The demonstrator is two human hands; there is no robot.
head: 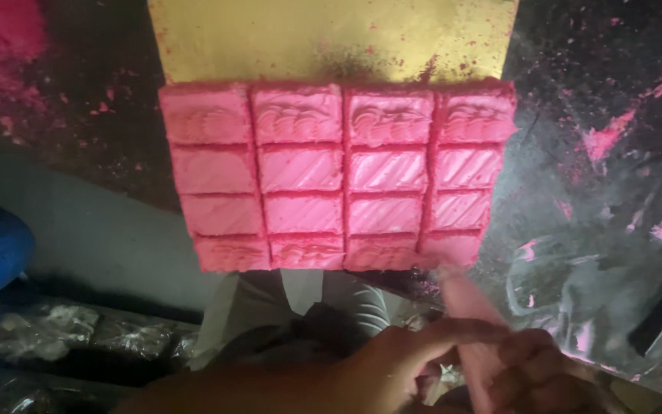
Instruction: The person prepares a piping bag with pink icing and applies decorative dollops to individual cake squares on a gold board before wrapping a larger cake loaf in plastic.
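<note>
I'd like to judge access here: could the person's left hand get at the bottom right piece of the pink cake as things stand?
Probably yes. The left hand lies just below the bottom right piece of the pink cake, with nothing between them; its fingers, though, touch a pink strip.

Your head camera looks steeply down and close. Your hands [453,360] sit at the bottom edge, gripping a pink strip [465,314]. Just beyond the grip, the pink cut cake [339,176] fills the middle.
</note>
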